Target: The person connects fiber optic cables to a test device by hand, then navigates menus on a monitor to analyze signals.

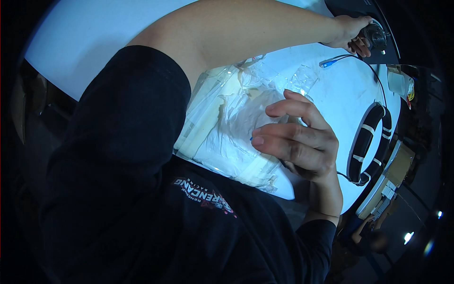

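Device [374, 36], round and dark, sits beyond and right of the plastic bag [234, 116]; we find the left hand [355, 37] gripping its near side. Over the bag, the right hand [302, 135] half-curls, blue speck [251, 138] at its fingertips; whether held, we cannot tell. We advise steady, light pressure.

A dark, round metal fixture [376, 36] sits against a flat black panel [349, 6]; a tiny blue piece [251, 138], mostly hidden, shows above a crumpled clear plastic bag [231, 125].
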Action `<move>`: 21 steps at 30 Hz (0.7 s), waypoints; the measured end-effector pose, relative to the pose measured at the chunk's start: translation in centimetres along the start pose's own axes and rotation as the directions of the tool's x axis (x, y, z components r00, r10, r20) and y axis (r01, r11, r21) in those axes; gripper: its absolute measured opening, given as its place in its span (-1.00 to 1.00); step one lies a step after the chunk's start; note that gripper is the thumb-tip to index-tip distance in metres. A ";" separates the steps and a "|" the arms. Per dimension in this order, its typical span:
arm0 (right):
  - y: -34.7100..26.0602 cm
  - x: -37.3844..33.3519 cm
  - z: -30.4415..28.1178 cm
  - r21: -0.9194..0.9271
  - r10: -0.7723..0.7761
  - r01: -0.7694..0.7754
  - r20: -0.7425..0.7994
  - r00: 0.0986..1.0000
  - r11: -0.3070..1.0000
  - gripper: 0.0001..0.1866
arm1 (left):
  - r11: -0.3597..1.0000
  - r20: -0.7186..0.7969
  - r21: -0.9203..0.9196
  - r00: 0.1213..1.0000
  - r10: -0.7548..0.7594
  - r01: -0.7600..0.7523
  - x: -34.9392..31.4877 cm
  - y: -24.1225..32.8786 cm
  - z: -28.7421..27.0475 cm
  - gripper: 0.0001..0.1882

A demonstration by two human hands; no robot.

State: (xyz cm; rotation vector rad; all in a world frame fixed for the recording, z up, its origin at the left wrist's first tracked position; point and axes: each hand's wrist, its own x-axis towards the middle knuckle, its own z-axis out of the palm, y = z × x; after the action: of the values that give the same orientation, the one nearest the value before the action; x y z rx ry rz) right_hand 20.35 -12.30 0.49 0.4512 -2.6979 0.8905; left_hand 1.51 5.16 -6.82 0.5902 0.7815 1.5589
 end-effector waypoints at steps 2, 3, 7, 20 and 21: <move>-0.2 0.1 0.1 0.005 0.038 -0.038 -0.006 0.999 0.999 -0.81 | 1.000 -0.005 -0.005 1.000 -0.003 0.003 0.2 0.0 0.0 -0.25; -0.2 0.1 0.0 0.005 0.037 -0.037 -0.005 0.999 0.999 -0.81 | 1.000 -0.009 -0.009 1.000 -0.007 0.007 0.2 0.0 0.0 -0.25; -0.1 0.3 -0.1 0.023 0.018 -0.018 0.011 1.000 1.000 -0.80 | 1.000 -0.014 0.014 1.000 0.015 -0.015 0.0 0.0 0.0 -0.24; -0.3 0.4 -0.2 -0.033 0.045 -0.045 0.014 0.999 0.998 -0.76 | 1.000 -0.015 0.001 1.000 0.005 -0.005 0.2 -0.3 -0.1 -0.24; -0.3 0.4 -0.1 -0.034 0.048 -0.047 0.012 0.999 0.998 -0.76 | 1.000 -0.019 0.006 1.000 0.003 -0.003 0.1 -0.4 0.0 -0.24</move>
State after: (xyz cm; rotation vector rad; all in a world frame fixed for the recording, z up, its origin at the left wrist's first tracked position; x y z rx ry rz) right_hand 20.17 -12.56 0.88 0.3883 -2.7411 0.8560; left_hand 1.75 5.29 -7.09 0.5818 0.7999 1.5679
